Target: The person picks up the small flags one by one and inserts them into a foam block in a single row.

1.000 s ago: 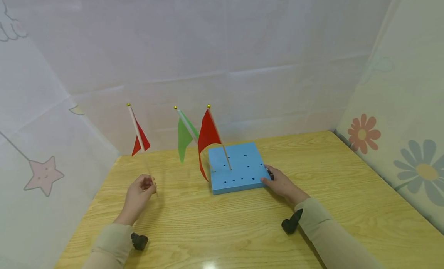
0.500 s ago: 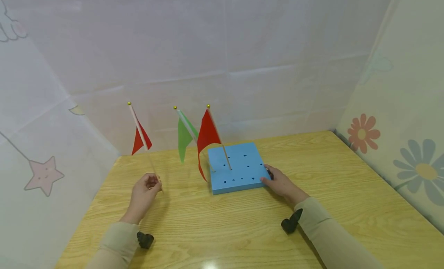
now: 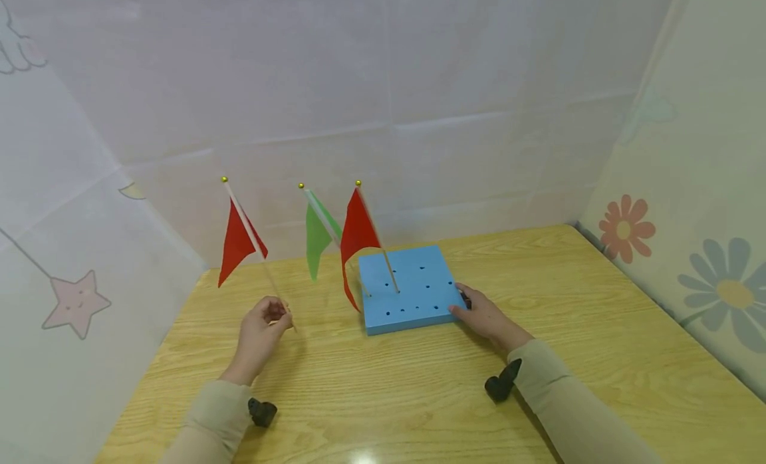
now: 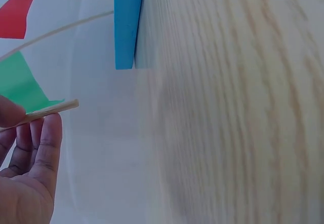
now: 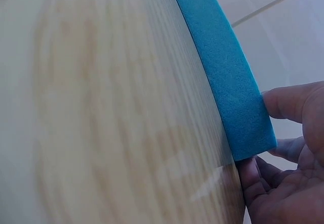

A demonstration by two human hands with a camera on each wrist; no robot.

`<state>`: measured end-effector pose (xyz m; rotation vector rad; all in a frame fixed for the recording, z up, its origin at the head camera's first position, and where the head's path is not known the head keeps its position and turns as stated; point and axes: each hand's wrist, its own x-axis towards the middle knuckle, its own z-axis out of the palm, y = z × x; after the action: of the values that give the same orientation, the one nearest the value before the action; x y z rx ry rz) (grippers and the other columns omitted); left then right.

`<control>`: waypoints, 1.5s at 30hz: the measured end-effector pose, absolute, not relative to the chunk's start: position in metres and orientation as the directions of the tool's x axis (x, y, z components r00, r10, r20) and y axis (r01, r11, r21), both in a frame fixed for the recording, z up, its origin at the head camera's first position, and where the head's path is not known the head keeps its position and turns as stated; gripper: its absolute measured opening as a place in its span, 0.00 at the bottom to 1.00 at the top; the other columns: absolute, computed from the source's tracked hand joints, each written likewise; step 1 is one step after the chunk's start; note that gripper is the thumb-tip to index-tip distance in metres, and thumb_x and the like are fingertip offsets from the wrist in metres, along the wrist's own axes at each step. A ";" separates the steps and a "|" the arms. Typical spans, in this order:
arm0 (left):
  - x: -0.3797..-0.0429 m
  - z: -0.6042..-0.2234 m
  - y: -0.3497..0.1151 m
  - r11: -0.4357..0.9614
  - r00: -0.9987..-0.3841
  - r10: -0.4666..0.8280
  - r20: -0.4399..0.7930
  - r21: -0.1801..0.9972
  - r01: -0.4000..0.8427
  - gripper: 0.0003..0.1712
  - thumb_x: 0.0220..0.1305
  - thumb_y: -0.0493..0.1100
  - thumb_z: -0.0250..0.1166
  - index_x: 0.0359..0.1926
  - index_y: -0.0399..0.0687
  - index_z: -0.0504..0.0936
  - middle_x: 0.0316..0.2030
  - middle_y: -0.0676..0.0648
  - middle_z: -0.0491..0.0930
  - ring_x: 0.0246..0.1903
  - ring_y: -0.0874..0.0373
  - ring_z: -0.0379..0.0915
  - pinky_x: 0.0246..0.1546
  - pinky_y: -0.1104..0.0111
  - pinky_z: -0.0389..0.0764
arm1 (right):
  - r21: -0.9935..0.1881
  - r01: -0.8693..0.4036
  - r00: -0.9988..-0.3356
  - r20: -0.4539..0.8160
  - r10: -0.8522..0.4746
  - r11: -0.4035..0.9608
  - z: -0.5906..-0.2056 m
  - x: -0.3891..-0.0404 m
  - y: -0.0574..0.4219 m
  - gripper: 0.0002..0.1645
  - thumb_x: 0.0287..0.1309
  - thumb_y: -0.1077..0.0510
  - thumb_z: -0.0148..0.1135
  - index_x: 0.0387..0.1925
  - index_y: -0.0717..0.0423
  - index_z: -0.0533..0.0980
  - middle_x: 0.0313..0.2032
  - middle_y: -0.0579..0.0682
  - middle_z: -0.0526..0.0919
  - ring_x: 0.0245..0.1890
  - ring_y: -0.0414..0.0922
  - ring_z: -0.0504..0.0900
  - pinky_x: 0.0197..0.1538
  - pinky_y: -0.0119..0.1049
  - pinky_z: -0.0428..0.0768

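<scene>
My left hand (image 3: 261,330) pinches the lower part of a stick bearing a red pennant flag (image 3: 235,241), which leans left with a gold bead at its top. In the left wrist view the bare end of the stick (image 4: 67,105) juts past the fingertips, above the table. A blue foam board (image 3: 413,278) with several small holes lies to the right. Standing in its left half are a green flag (image 3: 317,234) and a second red flag (image 3: 359,228), both tilted left. My right hand (image 3: 487,318) grips the board's right side near the front corner, thumb on top and fingers against the edge.
The wooden table (image 3: 371,397) runs back to a pale cloth wall (image 3: 383,118). Side panels carry printed flowers (image 3: 735,294) and a star (image 3: 76,304). Black wrist devices (image 3: 503,381) sit at both cuffs.
My left hand has moved right, toward the board, carrying the red flag; its cloth has swung round to show more of its face. My right hand and the board stay in place.
</scene>
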<state>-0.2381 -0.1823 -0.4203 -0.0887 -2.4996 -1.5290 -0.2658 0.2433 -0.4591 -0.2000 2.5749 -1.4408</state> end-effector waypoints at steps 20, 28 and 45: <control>-0.242 -0.411 -0.142 0.366 -0.960 -0.030 0.280 0.896 0.250 0.06 0.67 0.27 0.63 0.43 0.32 0.77 0.40 0.40 0.79 0.40 0.57 0.79 0.39 0.74 0.82 | -0.848 -0.041 -0.974 -0.084 -0.210 0.529 -0.463 -0.268 0.244 0.42 0.77 0.56 0.54 0.78 0.72 0.48 0.72 0.77 0.57 0.71 0.71 0.60 0.68 0.64 0.64; -0.244 -0.409 -0.128 0.357 -0.957 0.008 0.289 0.893 0.273 0.04 0.68 0.28 0.63 0.43 0.36 0.78 0.38 0.42 0.79 0.41 0.54 0.79 0.39 0.73 0.82 | -0.852 -0.039 -0.976 -0.079 -0.203 0.522 -0.464 -0.267 0.244 0.41 0.77 0.57 0.55 0.78 0.72 0.49 0.72 0.76 0.59 0.70 0.69 0.62 0.67 0.63 0.66; -0.250 -0.404 -0.097 0.327 -0.942 0.099 0.319 0.884 0.334 0.10 0.69 0.29 0.64 0.50 0.35 0.76 0.41 0.41 0.79 0.42 0.49 0.80 0.41 0.67 0.84 | -0.853 -0.020 -0.979 -0.090 -0.185 0.522 -0.466 -0.269 0.245 0.42 0.77 0.56 0.55 0.79 0.71 0.49 0.74 0.75 0.55 0.73 0.70 0.58 0.71 0.63 0.61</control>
<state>-0.2496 -0.0968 -0.4042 -0.3948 -2.3821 -1.6650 -0.2695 0.2446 -0.4660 -0.1758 2.5897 -1.4469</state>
